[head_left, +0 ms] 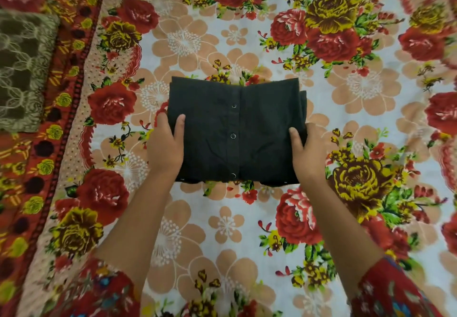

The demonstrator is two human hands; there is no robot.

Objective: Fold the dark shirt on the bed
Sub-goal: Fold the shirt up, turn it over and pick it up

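While the cushion (22,69) sits far off at the left, the left hand (164,143) pinches the shirt (235,131) at its left edge, thumb on top. The shirt lies mid-bed (346,108), a compact square. The right hand (309,153) clamps the right edge likewise. Soft, light layers would likely slump; gripping both sides seems wisest.

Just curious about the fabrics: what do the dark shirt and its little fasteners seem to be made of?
The dark shirt looks like matte woven cloth, likely cotton: soft creases, no sheen. Its snaps look like shiny metal, ring-shaped with bright glints, though plastic is possible.
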